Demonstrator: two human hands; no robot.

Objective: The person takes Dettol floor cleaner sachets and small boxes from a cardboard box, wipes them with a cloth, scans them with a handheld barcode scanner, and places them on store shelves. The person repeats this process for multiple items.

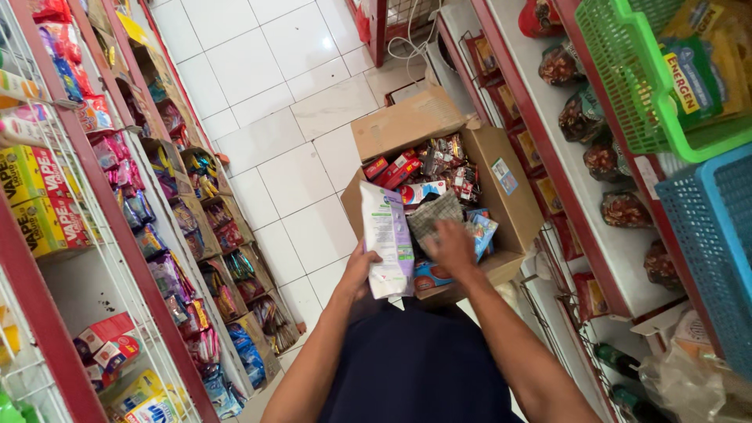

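My left hand [359,269] grips a flat white and purple pouch [388,239], holding it upright over the near left corner of an open cardboard box [509,207]. The box sits on the tiled floor and is packed with several small packets, red, blue and silver. My right hand [453,247] reaches down into the box, palm down on the packets near a blue one [480,233]. Whether its fingers hold anything is hidden.
A red-framed shelf [137,258] with hanging sachets and boxes lines the left. On the right, a shelf [583,204] carries bagged goods, a green basket [650,86] and a blue basket [717,251]. White floor tiles [282,102] run ahead.
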